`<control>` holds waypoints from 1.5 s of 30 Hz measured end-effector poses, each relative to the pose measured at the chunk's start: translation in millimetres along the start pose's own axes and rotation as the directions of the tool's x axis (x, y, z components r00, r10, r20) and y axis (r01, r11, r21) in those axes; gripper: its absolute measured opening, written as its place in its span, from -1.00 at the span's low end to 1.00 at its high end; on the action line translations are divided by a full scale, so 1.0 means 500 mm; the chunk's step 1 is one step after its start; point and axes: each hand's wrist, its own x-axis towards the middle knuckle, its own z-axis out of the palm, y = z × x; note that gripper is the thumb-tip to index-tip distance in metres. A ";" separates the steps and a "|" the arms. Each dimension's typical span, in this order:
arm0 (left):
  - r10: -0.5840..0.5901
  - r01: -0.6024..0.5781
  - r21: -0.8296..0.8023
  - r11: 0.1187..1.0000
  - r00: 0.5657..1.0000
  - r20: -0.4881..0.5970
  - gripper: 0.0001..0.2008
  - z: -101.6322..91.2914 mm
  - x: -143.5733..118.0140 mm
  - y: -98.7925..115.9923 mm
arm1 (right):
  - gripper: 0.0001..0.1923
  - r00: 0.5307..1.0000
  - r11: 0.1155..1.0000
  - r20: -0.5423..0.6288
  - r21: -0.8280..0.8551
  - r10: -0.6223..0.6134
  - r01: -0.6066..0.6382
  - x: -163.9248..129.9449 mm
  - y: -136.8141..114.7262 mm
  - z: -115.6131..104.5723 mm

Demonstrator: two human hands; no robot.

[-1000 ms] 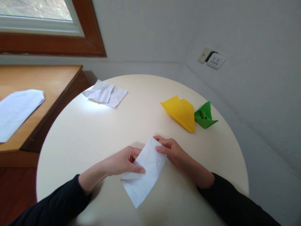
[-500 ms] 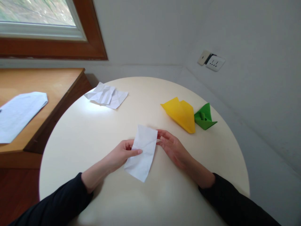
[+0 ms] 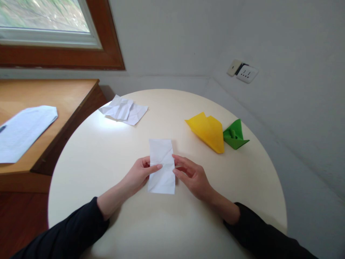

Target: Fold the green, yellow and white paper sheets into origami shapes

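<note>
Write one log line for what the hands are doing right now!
left hand: pinching white folded paper | right hand: touching paper's right edge | nearby: yellow paper boat, green paper boat

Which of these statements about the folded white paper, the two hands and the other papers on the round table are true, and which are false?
1. Both hands hold the folded white paper, the left hand on its left edge and the right hand on its right edge. True.
2. The yellow folded paper lies left of the white paper. False: it lies to the right, beside the green folded paper.
3. A crumpled white sheet lies at the far left of the round table. True.
4. The green folded paper is in the right hand. False: it rests on the table, untouched.
</note>
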 end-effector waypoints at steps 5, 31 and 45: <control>0.003 -0.003 -0.003 1.000 1.000 0.003 -0.73 0.002 0.001 -0.004 | -0.70 0.996 0.997 -0.069 -0.059 -0.056 0.052 -0.003 -0.001 0.003; -0.243 0.338 -0.230 0.913 0.901 0.359 -0.78 -0.019 -0.008 -0.011 | -0.67 0.930 0.876 0.278 0.351 0.239 -0.330 0.023 -0.010 -0.014; -0.149 0.190 -0.209 0.959 0.969 0.196 -0.72 0.000 -0.006 -0.002 | -0.69 0.961 0.794 0.142 0.541 0.238 -0.277 0.024 0.000 -0.022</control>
